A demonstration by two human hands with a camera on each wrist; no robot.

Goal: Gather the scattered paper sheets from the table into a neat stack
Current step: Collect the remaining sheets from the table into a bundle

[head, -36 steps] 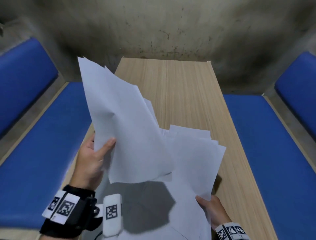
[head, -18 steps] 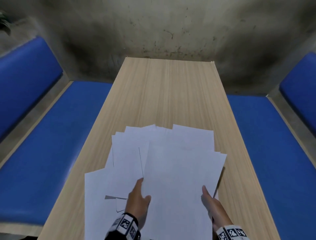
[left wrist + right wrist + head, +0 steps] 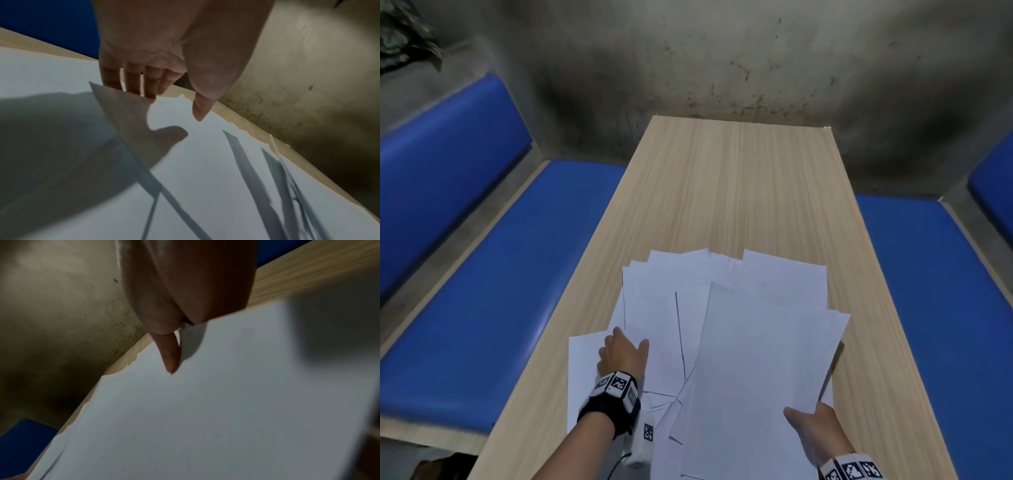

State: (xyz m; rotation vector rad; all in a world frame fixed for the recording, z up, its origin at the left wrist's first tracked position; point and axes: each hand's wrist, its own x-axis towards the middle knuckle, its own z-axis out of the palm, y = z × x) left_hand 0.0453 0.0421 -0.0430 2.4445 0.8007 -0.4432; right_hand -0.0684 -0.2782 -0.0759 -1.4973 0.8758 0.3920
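Note:
Several white paper sheets lie fanned and overlapping on the near half of the wooden table. My left hand is at the pile's left side. Its straight fingers slip under the raised corner of one sheet, while the thumb hovers just above the paper. My right hand holds the near right edge of the top sheets, thumb flat on top. Its other fingers are hidden beneath the sheets.
Blue padded benches run along the table's left and right sides. A stained grey wall closes the far end. The far half of the tabletop is bare wood. A plant shows at top left.
My left hand laid down the sheets it held raised, dropped onto the pile, then moved left to the pile's left edge. The right hand kept its grip.

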